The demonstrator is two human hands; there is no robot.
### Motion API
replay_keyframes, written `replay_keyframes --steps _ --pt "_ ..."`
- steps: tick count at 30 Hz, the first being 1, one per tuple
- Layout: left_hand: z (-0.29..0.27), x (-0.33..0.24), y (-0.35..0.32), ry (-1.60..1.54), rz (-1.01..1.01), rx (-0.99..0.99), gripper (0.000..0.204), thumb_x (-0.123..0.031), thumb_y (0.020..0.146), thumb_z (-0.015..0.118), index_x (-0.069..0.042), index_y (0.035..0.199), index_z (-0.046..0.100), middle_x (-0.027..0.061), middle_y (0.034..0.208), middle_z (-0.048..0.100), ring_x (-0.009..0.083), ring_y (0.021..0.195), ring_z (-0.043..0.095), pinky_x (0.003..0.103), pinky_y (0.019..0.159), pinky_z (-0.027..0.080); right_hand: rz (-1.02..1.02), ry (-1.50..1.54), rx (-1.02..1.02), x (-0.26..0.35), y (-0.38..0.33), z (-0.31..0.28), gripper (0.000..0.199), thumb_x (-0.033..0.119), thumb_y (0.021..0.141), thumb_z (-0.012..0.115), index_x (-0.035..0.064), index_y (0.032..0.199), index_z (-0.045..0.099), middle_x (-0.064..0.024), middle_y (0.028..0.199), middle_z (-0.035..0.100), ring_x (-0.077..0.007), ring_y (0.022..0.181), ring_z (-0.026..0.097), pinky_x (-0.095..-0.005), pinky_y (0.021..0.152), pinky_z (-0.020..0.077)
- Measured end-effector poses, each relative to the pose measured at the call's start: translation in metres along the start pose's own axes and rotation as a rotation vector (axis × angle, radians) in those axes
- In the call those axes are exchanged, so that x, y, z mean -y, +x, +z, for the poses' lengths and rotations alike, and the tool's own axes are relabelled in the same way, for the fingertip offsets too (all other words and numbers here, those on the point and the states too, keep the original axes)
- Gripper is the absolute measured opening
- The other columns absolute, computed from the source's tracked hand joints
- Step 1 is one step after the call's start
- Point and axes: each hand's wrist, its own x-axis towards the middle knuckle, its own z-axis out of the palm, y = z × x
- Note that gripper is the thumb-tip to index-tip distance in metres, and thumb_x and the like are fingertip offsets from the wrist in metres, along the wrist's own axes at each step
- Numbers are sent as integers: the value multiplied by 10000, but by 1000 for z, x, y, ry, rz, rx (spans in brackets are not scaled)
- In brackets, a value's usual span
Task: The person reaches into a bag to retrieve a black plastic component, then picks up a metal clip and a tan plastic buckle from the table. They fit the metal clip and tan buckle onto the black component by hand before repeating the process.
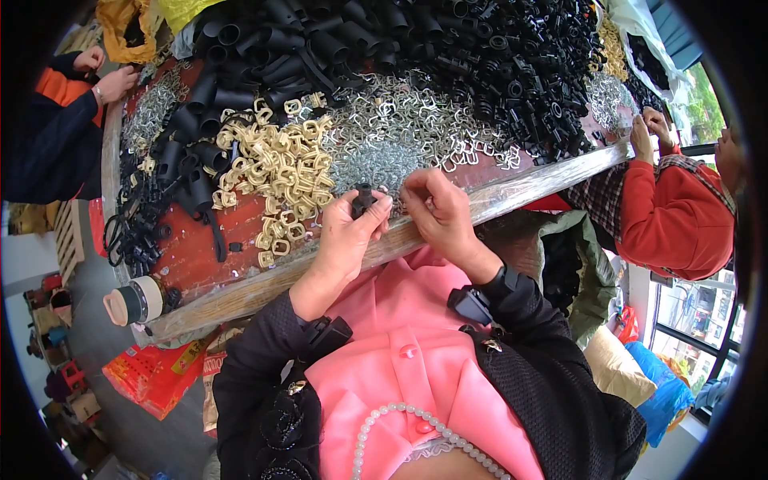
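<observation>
Near the table's front edge, my left hand (342, 244) pinches a small black plastic fitting (362, 202) between thumb and fingers. Just to its right, my right hand (445, 218) is closed, thumb and forefinger together; whatever is between them is too small to name. Beyond both hands lies a heap of small silvery screws (376, 166). Bent metal hooks (400, 112) spread behind the screws. On the left, close to my left hand, cream plastic buckles (284, 160) are piled up. Loose black tubes (328, 46) fill the back of the table.
A wooden rail (240, 298) edges the red tabletop (188, 268). More black plastic parts (520, 56) are heaped at the back right. A round container (138, 301) stands at the left corner. Co-workers' hands (116, 80) work at left and right. A green sack (588, 272) stands beside me.
</observation>
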Motion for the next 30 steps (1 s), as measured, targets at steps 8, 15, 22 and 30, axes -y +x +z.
replay_keyframes --steps 8,15,22,30 --pt "-2 -4 -3 -149 -77 -33 101 -121 781 592 -32 787 544 -2 642 522 68 527 472 184 459 353 -178 -276 153 12 13 -14 159 15 723 580 6 867 513 -109 757 495 -234 619 512 -288 525 416" --pt "0 -3 -9 -144 -153 -13 106 -143 800 569 -49 827 527 -5 680 508 79 570 467 187 473 349 -392 -335 143 22 1 -8 149 -18 724 558 11 862 510 -106 732 493 -256 626 514 -311 535 426" --pt "2 -4 -14 -117 -179 21 149 -175 798 575 -54 873 532 -9 700 517 68 578 480 177 490 371 -339 -315 165 25 -5 -10 118 -19 722 555 15 824 507 -101 715 492 -257 620 508 -309 535 415" --pt "-4 -14 -20 -440 -269 228 291 -173 864 439 -16 1110 417 52 924 532 124 767 530 248 615 444 -363 -337 223 39 -1 -20 145 7 664 597 38 790 530 -87 814 496 -249 766 485 -325 655 377"
